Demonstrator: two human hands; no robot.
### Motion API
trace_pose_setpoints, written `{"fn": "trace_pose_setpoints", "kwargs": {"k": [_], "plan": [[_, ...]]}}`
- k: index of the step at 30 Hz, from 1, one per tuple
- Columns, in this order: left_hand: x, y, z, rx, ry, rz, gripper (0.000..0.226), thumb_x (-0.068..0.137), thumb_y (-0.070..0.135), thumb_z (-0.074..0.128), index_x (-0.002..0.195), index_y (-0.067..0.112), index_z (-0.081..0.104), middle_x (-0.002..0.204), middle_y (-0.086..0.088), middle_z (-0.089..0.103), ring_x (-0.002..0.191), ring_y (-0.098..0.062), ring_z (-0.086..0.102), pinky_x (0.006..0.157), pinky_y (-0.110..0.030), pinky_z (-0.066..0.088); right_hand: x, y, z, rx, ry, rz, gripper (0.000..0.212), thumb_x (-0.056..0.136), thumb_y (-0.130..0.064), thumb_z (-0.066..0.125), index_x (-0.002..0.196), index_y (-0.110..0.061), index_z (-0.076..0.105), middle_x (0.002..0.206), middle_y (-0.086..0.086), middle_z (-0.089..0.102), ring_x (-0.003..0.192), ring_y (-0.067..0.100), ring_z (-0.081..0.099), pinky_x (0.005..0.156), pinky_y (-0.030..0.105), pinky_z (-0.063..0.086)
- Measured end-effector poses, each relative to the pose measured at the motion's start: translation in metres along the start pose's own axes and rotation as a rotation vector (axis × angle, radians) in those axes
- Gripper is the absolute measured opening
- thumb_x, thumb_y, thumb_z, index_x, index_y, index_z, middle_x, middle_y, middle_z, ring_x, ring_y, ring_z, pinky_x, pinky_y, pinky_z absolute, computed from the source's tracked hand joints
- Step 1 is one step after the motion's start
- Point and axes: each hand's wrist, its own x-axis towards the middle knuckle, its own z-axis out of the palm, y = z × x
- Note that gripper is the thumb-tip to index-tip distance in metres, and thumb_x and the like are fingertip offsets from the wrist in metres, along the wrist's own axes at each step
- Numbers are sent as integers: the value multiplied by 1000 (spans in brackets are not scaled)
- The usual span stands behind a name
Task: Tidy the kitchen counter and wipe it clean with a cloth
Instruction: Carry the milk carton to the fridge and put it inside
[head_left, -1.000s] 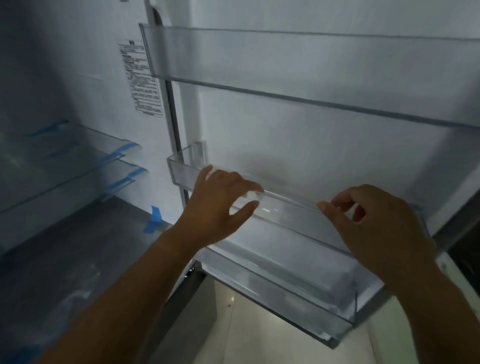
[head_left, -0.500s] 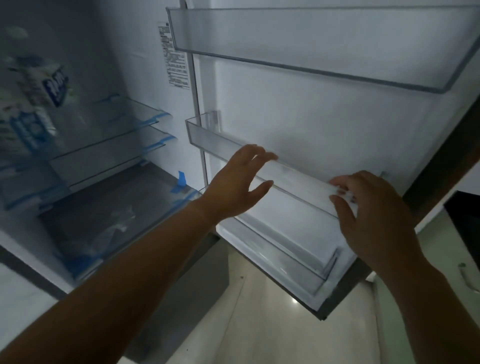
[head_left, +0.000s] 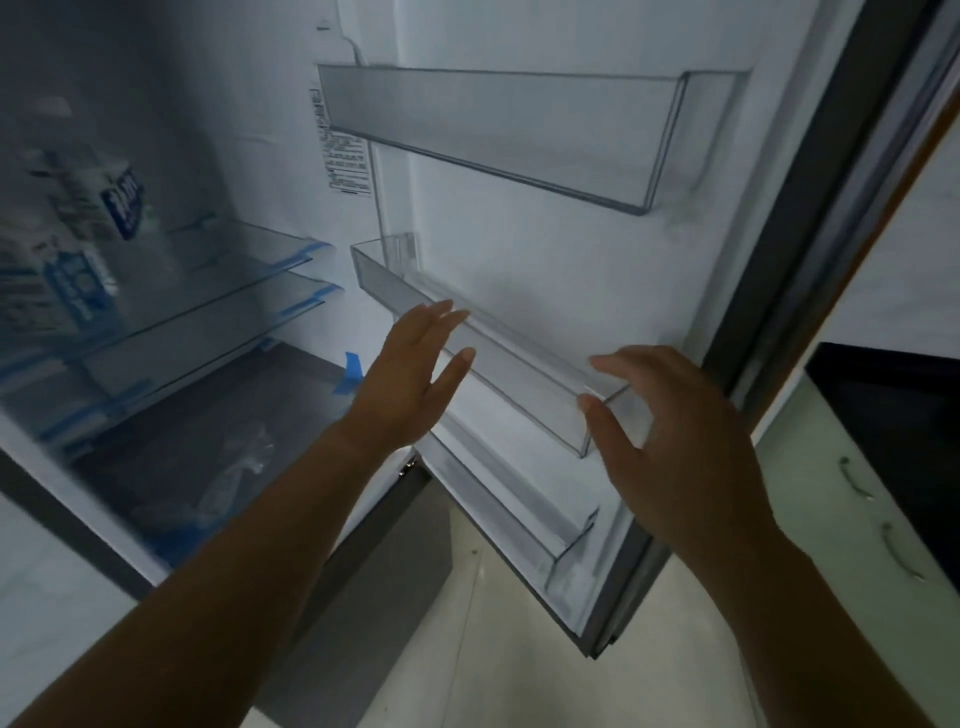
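An open fridge door faces me with clear plastic bins on its inner side. The middle door bin is empty and sits in its slots. My left hand hovers in front of the bin's left part, fingers straight and spread, holding nothing. Just off the bin's right corner is my right hand, fingers loosely extended and apart from the plastic. No cloth is in view.
An upper door bin and a lower door bin flank the middle one. Glass shelves with blue tape and a blurred carton are inside the fridge at left. A dark cooktop and pale drawers lie at right.
Both hands have let go of the middle door bin and drawn back with fingers opening. My view has pulled away and shifted, showing more of the door and counter.
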Motion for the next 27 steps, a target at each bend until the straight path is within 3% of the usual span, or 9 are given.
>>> {"fn": "trace_pose_setpoints", "kwargs": {"k": [2, 4, 6, 8, 10, 13, 16, 20, 27], "plan": [[-15, -1, -13, -9, 39, -30, 76, 89, 66, 19, 134, 12, 48, 141, -10, 46, 135, -27, 36, 111, -43, 29, -17, -15, -10, 34, 131, -5, 32, 85, -30, 60, 110, -9, 62, 106, 3, 62, 98, 8, 52, 80, 13, 38], [-31, -2, -25, 3, 32, -42, 77, 88, 67, 18, 134, 13, 47, 142, -9, 45, 135, -25, 36, 111, -39, 29, -32, -23, -19, 15, 357, -53, 28, 84, -17, 67, 106, -1, 60, 105, 10, 59, 97, 9, 50, 84, 14, 42], [-46, -4, -35, 21, -2, -40, 75, 88, 67, 18, 137, 17, 43, 144, -6, 43, 135, -20, 35, 109, -30, 26, -40, -26, -19, 13, 526, 34, 42, 82, -17, 69, 115, 3, 53, 117, 21, 53, 108, 17, 47, 96, 23, 42], [-61, -6, -49, 32, -28, -48, 71, 89, 65, 21, 138, 18, 42, 143, -5, 44, 133, -18, 37, 108, -29, 28, -44, -30, -14, 89, 512, 197, 63, 83, -31, 65, 133, -3, 39, 138, 18, 39, 126, 23, 40, 104, 38, 39], [-76, -10, -66, 35, -25, -57, 65, 90, 59, 28, 137, 17, 43, 139, -4, 47, 129, -17, 41, 107, -31, 33, -46, -40, -4, 170, 405, 273, 70, 84, -39, 56, 142, -10, 28, 145, 12, 33, 131, 20, 36, 104, 33, 37], [-102, -21, -96, 55, 36, -97, 61, 88, 55, 31, 136, 19, 44, 135, -2, 50, 121, -13, 45, 101, -24, 31, -52, -59, 14, 137, 375, 221, 63, 88, -33, 53, 141, -8, 30, 138, 18, 41, 127, 22, 40, 100, 33, 39], [-127, -30, -129, 88, 104, -180, 54, 89, 52, 35, 134, 23, 45, 132, -2, 52, 116, -11, 45, 94, -29, 35, -58, -80, 30, 147, 447, 141, 54, 90, -17, 58, 136, -2, 36, 131, 21, 45, 120, 16, 44, 94, 30, 44], [-153, -36, -166, 148, 182, -217, 47, 90, 41, 42, 129, 15, 48, 124, -10, 55, 111, -19, 50, 90, -34, 40, -64, -109, 56, 262, 446, 84, 48, 88, -9, 60, 129, 2, 40, 127, 17, 48, 111, 23, 55, 80, 46, 55], [-187, -53, -219, 329, 427, -330, 38, 92, 31, 49, 124, 11, 51, 126, -12, 53, 115, -27, 50, 93, -30, 38, -54, -171, 106, 355, 371, -138, 50, 85, -14, 64, 127, -2, 40, 127, 19, 50, 116, 11, 49, 91, 16, 48]]}}
